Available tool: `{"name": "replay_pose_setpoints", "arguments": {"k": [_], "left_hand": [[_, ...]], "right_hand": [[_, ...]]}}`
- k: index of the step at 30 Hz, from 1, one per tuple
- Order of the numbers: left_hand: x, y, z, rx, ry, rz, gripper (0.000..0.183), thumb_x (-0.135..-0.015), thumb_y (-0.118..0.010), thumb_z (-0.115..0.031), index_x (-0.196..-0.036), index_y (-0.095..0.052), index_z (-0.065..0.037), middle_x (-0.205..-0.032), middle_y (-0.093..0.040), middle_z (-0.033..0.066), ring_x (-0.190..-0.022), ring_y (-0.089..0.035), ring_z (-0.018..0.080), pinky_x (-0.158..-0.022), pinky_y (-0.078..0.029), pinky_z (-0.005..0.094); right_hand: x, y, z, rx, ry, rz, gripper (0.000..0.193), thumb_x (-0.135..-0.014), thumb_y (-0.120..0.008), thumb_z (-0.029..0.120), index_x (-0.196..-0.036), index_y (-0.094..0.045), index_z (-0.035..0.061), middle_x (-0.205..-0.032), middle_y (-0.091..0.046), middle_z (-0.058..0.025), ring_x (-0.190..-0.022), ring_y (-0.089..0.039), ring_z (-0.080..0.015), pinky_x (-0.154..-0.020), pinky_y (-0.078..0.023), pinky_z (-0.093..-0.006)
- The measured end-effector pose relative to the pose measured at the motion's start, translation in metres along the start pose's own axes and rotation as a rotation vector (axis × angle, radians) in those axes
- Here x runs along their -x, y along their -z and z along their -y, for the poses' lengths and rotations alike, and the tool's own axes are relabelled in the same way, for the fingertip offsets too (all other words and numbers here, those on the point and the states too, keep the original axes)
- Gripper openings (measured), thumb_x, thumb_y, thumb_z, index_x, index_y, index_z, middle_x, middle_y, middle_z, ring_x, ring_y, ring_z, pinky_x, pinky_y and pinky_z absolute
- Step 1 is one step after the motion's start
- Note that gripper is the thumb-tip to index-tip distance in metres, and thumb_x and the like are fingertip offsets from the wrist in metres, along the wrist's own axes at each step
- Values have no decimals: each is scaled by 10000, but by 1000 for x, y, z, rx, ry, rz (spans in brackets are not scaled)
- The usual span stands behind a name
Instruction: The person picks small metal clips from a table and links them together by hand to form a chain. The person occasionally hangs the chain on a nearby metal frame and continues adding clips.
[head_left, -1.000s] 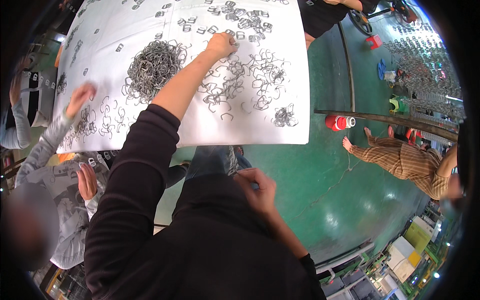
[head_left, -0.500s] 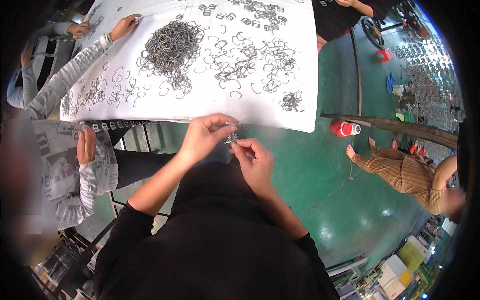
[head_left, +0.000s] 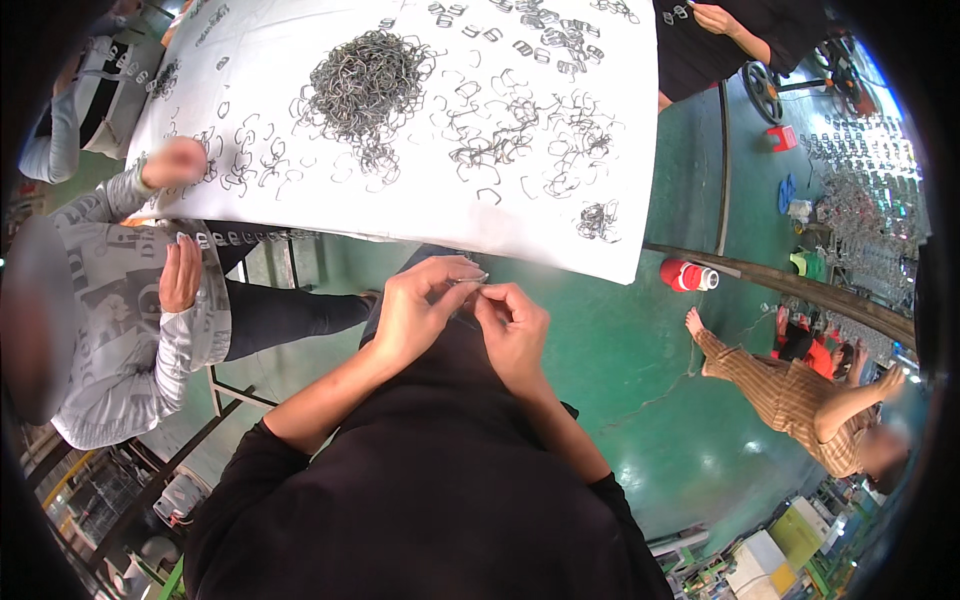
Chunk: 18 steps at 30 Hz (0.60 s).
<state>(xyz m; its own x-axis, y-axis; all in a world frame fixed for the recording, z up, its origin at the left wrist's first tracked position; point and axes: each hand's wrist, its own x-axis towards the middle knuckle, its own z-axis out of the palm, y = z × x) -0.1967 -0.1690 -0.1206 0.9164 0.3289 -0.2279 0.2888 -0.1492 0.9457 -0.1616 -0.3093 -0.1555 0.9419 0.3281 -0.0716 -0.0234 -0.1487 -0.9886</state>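
Note:
Close in front of my body, just off the table's near edge, my two hands meet at the fingertips. My left hand (head_left: 420, 305) is closed in a pinch on a small bent metal wire piece (head_left: 481, 279), which shows as a thin glint above the thumb. Beside it, my right hand (head_left: 514, 335) is also closed, thumb against forefinger at the same spot; what sits in that pinch is mostly hidden. Beyond the hands, a big heap of bent wire pieces (head_left: 366, 85) lies on the white-covered table (head_left: 420, 215).
Loose wire pieces (head_left: 490, 130) spread right of the heap, with a small cluster (head_left: 598, 220) near the table corner and metal buckles (head_left: 560, 40) farther back. A co-worker's hand (head_left: 178, 275) is at left, another person's hand (head_left: 715, 18) at far right. A red-and-white flask (head_left: 688, 275) stands beyond the table.
My hands have drawn together, and the metal pieces that hung between them are now mostly covered by fingers. The left co-worker's reaching arm has pulled back toward the table's left edge. The view has shifted slightly.

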Motion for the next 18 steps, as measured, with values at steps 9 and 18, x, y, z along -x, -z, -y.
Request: {"name": "replay_pose_setpoints", "arguments": {"k": [9,18], "left_hand": [[-4,9,12,-119,-232,-13,172,-804,-697,15,-967,-714,-38,-922,-665,97,-810,-654,218,-703,-536,309],[-9,11,32,-28,-222,44,195,-811,-693,20,-992,-704,-51,-953,-660,105,-822,-654,224,-704,-533,308]], "right_hand": [[-64,32,-3,433,320,190,201,-832,-713,98,-1004,-614,63,-788,-664,-69,-600,-617,-164,-541,-497,-279],[-308,-11,-35,971,385,419,86,-849,-652,177,-865,-658,93,-891,-650,-63,-826,-637,-269,-717,-490,-390]]}}
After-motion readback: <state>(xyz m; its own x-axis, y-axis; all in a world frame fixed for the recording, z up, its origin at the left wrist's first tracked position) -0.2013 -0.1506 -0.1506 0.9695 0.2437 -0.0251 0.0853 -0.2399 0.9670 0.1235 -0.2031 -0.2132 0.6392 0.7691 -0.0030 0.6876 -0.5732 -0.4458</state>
